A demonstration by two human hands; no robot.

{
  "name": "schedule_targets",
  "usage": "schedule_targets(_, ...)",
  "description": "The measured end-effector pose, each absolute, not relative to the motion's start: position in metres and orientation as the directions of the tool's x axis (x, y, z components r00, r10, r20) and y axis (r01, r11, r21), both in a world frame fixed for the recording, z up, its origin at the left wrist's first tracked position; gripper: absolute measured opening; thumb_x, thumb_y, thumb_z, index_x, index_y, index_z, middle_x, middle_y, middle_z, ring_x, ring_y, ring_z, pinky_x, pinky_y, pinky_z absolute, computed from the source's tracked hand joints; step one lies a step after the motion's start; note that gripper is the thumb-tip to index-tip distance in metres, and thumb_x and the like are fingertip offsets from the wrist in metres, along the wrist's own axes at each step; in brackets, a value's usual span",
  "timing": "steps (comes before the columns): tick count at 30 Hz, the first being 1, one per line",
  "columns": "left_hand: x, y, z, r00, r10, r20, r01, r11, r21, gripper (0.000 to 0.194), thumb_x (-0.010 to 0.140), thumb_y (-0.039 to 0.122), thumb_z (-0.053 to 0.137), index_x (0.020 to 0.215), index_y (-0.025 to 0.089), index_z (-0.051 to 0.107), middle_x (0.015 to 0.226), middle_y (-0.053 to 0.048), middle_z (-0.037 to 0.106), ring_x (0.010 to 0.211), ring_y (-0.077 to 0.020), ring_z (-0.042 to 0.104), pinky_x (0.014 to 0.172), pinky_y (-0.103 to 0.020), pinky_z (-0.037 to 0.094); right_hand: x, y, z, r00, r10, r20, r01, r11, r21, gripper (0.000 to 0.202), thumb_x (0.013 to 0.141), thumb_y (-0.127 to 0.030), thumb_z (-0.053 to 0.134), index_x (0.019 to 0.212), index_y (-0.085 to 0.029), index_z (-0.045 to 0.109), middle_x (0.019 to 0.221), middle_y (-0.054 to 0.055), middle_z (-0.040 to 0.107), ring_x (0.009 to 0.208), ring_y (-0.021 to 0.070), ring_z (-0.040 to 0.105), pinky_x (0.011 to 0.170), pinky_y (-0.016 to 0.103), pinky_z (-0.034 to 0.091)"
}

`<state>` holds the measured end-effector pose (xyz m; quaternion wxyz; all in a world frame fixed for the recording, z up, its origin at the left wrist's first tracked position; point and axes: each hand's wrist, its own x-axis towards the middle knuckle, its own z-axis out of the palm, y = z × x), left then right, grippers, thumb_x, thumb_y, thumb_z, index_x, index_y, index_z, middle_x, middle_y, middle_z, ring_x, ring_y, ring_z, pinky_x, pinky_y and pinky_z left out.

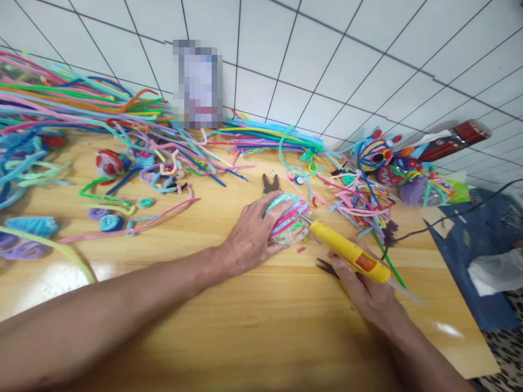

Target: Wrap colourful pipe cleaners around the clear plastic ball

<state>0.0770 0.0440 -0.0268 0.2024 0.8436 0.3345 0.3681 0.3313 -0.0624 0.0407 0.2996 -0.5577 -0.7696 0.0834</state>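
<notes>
My left hand (253, 234) is wrapped around a clear rounded piece covered with pipe cleaner stripes (288, 218) in pink, light blue and green, holding it on the table. My right hand (365, 288) grips a yellow hot glue gun (347, 250), its metal nozzle against or very near the right side of the striped piece. A clear glue stick sticks out of the gun's back end. Dark pointed tool tips (327, 267) show beside my right fingers; the rest is hidden. Pliers (270, 183) lie just beyond my left hand.
Piles of pipe cleaners (81, 109) line the tiled wall, with coiled pieces (111, 222) at left. A blurred-out upright object (200, 87) leans there. Decorated figures (376, 152) and a dark red cylinder (457, 141) stand right. A black cord (449, 215) crosses the right side.
</notes>
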Motion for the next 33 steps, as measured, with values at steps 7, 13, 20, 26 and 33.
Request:
schedule_targets(7, 0.0769, 0.0442, -0.0265, 0.514, 0.716, 0.473, 0.426, -0.691, 0.584, 0.088, 0.085, 0.038, 0.087, 0.159, 0.023, 0.040, 0.164, -0.021, 0.047, 0.149, -0.0386, 0.053, 0.121, -0.056, 0.051, 0.3325, -0.0633, 0.0392, -0.153, 0.927, 0.343, 0.823, 0.312, -0.476, 0.008, 0.104, -0.027, 0.059, 0.099, -0.028, 0.065, 0.085, -0.001, 0.072, 0.072, 0.0197, 0.071, 0.063, 0.030, 0.055)
schedule_targets(13, 0.0769, 0.0443, -0.0284, 0.500, 0.711, 0.494, 0.412, -0.697, 0.587, 0.085, 0.090, 0.044, 0.083, 0.160, 0.026, 0.038, 0.163, -0.020, 0.047, 0.150, -0.0379, 0.052, 0.121, -0.057, 0.051, 0.3320, -0.0633, 0.0391, -0.188, 0.910, 0.370, 0.823, 0.352, -0.445, 0.008, 0.105, -0.028, 0.059, 0.098, -0.027, 0.063, 0.085, -0.001, 0.071, 0.070, 0.0191, 0.069, 0.062, 0.030, 0.054)
schedule_targets(20, 0.0775, 0.0440, -0.0267, 0.505, 0.716, 0.483, 0.424, -0.693, 0.583, 0.086, 0.087, 0.039, 0.085, 0.158, 0.024, 0.040, 0.163, -0.021, 0.048, 0.149, -0.0377, 0.053, 0.120, -0.055, 0.051, 0.3297, -0.0614, 0.0437, -0.183, 0.911, 0.369, 0.831, 0.344, -0.438, 0.010, 0.105, -0.025, 0.059, 0.095, -0.027, 0.061, 0.081, -0.002, 0.069, 0.067, 0.0179, 0.068, 0.059, 0.028, 0.052)
schedule_targets(26, 0.0776, 0.0441, -0.0270, 0.500, 0.701, 0.508, 0.423, -0.710, 0.563, 0.088, 0.086, 0.038, 0.087, 0.158, 0.022, 0.039, 0.162, -0.022, 0.048, 0.148, -0.0386, 0.054, 0.119, -0.055, 0.053, 0.3307, -0.0632, 0.0423, -0.179, 0.916, 0.359, 0.835, 0.335, -0.436, 0.010, 0.105, -0.027, 0.059, 0.095, -0.027, 0.062, 0.081, 0.000, 0.070, 0.068, 0.0192, 0.068, 0.060, 0.029, 0.053)
schedule_targets(33, 0.0776, 0.0437, -0.0267, 0.501, 0.711, 0.493, 0.423, -0.698, 0.577, 0.086, 0.087, 0.040, 0.085, 0.158, 0.025, 0.039, 0.163, -0.021, 0.048, 0.149, -0.0383, 0.053, 0.120, -0.057, 0.051, 0.3333, -0.0634, 0.0394, -0.144, 0.932, 0.332, 0.846, 0.290, -0.448, 0.016, 0.105, -0.032, 0.058, 0.091, -0.026, 0.063, 0.079, 0.000, 0.070, 0.068, 0.0204, 0.068, 0.059, 0.030, 0.054)
